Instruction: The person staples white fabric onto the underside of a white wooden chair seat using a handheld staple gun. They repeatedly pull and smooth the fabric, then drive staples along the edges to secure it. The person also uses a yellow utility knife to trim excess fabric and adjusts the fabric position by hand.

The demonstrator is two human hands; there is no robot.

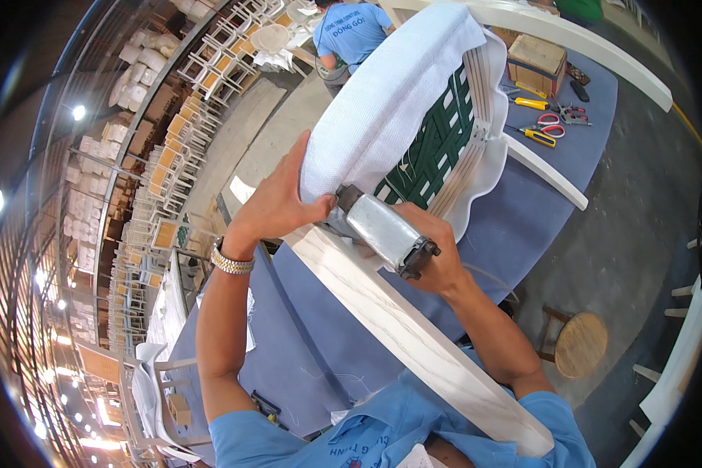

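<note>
A chair frame with a padded part covered in pale blue-white woven fabric (382, 101) stands tilted in front of me. Green webbing (437, 144) crosses its open underside. My left hand (277, 199) grips the fabric's near left edge, its thumb pressed on top and its fingers partly hidden behind. In my right hand (437, 246) is a silver-grey staple gun (384, 228). Its nose sits against the fabric edge, close to my left thumb; the handle is mostly hidden. A long whitish wooden leg (390, 320) of the chair slants down past my chest.
The chair lies over a blue-covered table (554, 210). At the far right rest a cardboard box (536, 64), yellow-handled screwdrivers (540, 138), red-handled scissors (551, 123) and pliers (574, 115). A round wooden stool (582, 345) stands at right. Beyond are stacked chairs (168, 171) and a person in blue (352, 35).
</note>
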